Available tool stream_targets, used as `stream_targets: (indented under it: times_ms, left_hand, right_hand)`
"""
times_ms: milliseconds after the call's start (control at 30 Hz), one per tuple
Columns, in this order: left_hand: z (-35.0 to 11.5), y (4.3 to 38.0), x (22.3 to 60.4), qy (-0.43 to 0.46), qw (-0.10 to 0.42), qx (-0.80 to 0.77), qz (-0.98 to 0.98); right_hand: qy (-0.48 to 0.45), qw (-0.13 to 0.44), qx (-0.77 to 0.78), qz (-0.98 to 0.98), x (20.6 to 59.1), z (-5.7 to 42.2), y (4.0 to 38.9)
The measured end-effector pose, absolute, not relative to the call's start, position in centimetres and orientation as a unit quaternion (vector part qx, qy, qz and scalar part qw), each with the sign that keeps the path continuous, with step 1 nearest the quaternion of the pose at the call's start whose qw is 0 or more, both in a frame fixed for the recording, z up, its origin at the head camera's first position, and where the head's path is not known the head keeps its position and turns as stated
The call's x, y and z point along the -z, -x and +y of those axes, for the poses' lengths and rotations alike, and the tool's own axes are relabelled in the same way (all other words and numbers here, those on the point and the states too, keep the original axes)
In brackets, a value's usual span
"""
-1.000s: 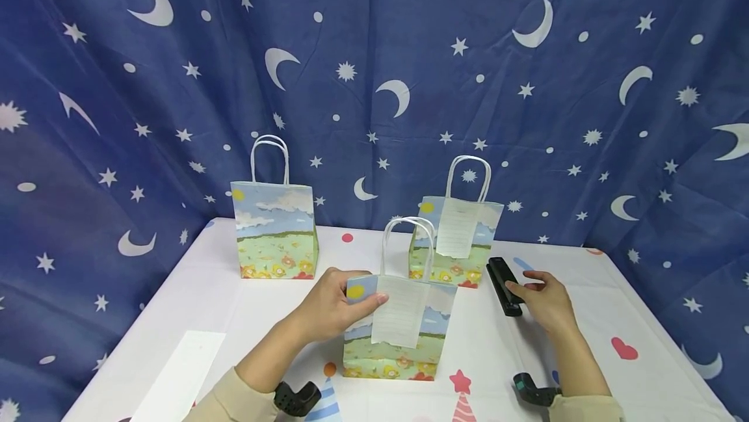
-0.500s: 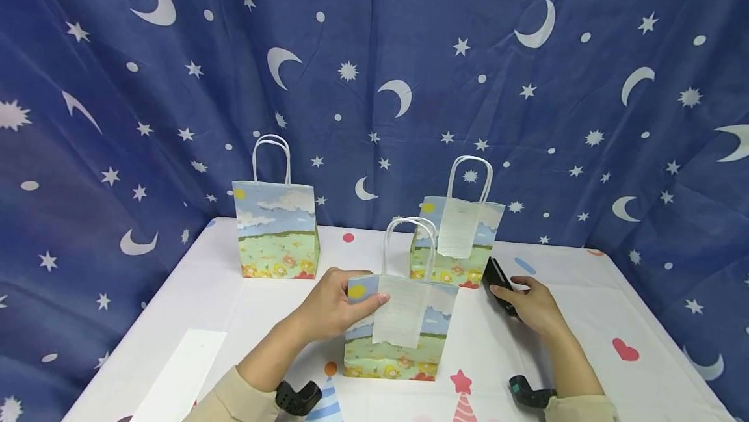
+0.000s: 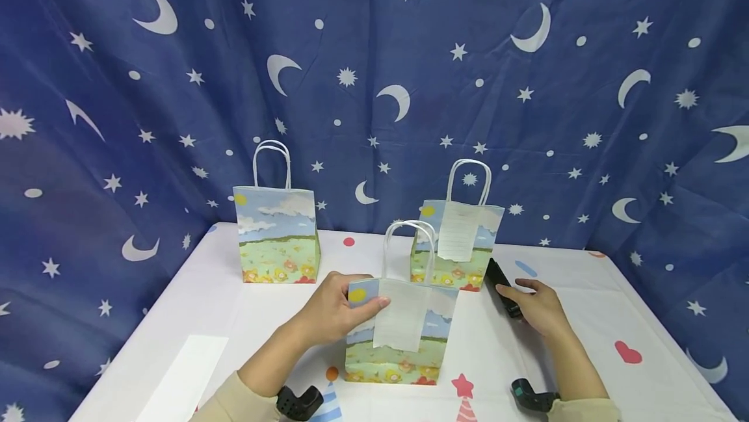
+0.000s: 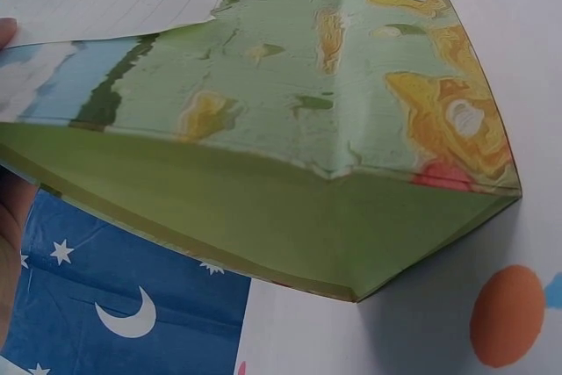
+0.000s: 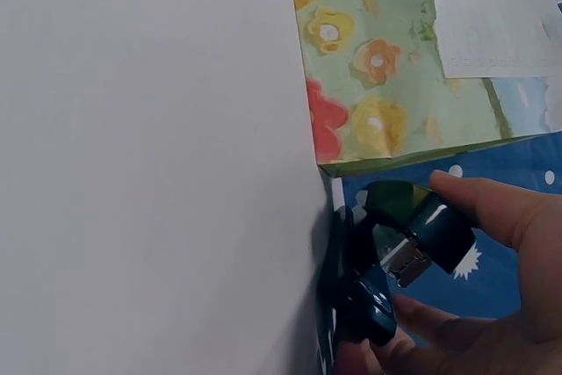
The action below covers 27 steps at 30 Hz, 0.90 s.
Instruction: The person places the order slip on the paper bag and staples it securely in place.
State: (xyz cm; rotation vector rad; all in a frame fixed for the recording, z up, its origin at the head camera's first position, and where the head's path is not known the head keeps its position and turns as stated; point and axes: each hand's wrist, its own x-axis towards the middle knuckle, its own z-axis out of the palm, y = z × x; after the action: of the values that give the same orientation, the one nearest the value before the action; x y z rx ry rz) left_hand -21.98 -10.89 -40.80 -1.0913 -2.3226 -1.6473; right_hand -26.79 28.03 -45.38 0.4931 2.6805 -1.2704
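My left hand (image 3: pixel 339 308) pinches the upper left edge of the front paper gift bag (image 3: pixel 394 360), thumb on its face at a paper slip (image 3: pixel 400 315). The bag stands upright with white twisted handles and a painted meadow, and its green side (image 4: pixel 263 208) faces the left wrist camera. On the right, my right hand (image 3: pixel 538 305) holds a black stapler (image 3: pixel 503 292) close to the table. In the right wrist view the thumb (image 5: pixel 492 204) is on the stapler's upper part and fingers (image 5: pixel 421 327) are at its base.
Behind stand two matching bags, one at back left (image 3: pixel 276 240) without a slip in view, one at back right (image 3: pixel 430 250) with a slip (image 3: pixel 458 233). A white paper strip (image 3: pixel 184 376) lies at front left. A blue star-patterned curtain (image 3: pixel 374 84) hangs behind the table.
My right hand has moved slightly left and taken hold of the stapler, which has tilted and shows less of its top. My left hand and the front bag stay in place.
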Motion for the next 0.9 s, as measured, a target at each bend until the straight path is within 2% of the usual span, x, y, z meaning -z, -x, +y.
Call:
stream_targets:
  times_ms: [467, 900]
  left_hand:
    - [-10.9, 21.9, 40.9, 0.350, 0.043, 0.542, -0.762]
    - [-10.9, 21.9, 40.9, 0.353, 0.037, 0.547, -0.758]
  right_hand:
    - [-0.188, 0.050, 0.513, 0.836, 45.0, 28.4, 26.7]
    - [-0.183, 0.060, 0.618, 0.762, 43.9, 28.5, 26.8]
